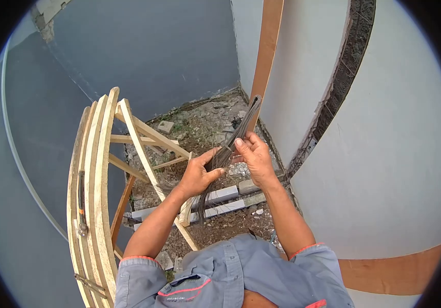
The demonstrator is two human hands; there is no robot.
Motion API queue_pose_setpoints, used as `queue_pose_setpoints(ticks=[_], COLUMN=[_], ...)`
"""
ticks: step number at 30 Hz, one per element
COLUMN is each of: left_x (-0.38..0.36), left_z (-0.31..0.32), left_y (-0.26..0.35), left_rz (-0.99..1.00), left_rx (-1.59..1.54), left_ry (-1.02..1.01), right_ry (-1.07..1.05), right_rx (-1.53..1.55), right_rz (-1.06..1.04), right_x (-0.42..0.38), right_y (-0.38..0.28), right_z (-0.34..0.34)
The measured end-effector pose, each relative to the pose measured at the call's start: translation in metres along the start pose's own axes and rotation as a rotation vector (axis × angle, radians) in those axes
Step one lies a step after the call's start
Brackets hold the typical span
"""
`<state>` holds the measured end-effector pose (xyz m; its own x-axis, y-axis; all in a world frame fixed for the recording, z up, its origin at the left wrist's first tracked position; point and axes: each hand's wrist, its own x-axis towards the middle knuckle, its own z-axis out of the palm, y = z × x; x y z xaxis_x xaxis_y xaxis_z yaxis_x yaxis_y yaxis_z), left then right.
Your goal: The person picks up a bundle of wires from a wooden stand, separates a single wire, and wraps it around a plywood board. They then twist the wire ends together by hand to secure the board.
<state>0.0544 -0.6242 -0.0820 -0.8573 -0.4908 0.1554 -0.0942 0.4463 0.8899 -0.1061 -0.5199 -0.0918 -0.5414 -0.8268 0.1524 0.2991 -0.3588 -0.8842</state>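
A bundle of thin dark tie wire [251,109], looped at its upper end, is held slantwise in front of my chest. My left hand [199,172] is closed around its lower part, thumb pointing along the strands. Higher up, my right hand [254,156] grips the bundle between thumb and fingers. Loose wire ends fan out and hang below my left hand. Some fingers of both hands are hidden behind the wire.
Left of me stands a curved wooden frame [102,169]; on it lie a hammer-like tool [81,203] and a metal tool [91,284]. Pale blocks [224,195] lie on rubble-strewn ground. A brown board [268,46] leans by the white wall [384,169], which has a dark groove.
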Motion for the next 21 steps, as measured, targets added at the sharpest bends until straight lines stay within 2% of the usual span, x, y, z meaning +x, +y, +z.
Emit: queue_pose_setpoints(ticks=[2,5,6,8,10,12,14,16,18,21], left_x=[-0.003,-0.008,-0.013,-0.016,-0.016,-0.019,-0.020,-0.025,-0.027,-0.025], left_z=[0.008,0.017,0.018,0.024,0.022,0.013,0.010,0.007,0.009,0.006], left_y=[-0.009,-0.026,-0.015,-0.030,-0.039,-0.041,-0.056,-0.051,-0.054,-0.055], left_rz=[-0.004,-0.007,-0.199,-0.115,-0.123,-0.149,-0.124,-0.096,-0.103,-0.119], left_rx=[0.019,-0.164,-0.344,-0.391,-0.558,-0.483,-0.540,-0.389,-0.386,-0.324], left_ry=[-0.007,0.096,0.120,0.197,0.281,0.268,0.240,0.249,0.309,0.394], right_ry=[0.056,0.067,0.071,0.061,0.029,0.000,0.012,0.004,0.044,0.105], right_rx=[-0.062,-0.132,-0.194,-0.220,-0.243,-0.286,-0.272,-0.362,-0.377,-0.600], right_rz=[0.032,-0.005,-0.017,0.007,-0.085,-0.077,-0.119,-0.087,-0.204,-0.311], right_x=[0.001,0.001,-0.001,-0.003,-0.002,-0.003,-0.003,-0.006,-0.011,-0.018], right_y=[0.011,0.017,0.016,0.015,0.021,0.030,0.041,0.041,0.041,0.038], right_z=[-0.005,0.000,0.004,0.016,0.025,0.030,0.034,0.036,0.040,0.028])
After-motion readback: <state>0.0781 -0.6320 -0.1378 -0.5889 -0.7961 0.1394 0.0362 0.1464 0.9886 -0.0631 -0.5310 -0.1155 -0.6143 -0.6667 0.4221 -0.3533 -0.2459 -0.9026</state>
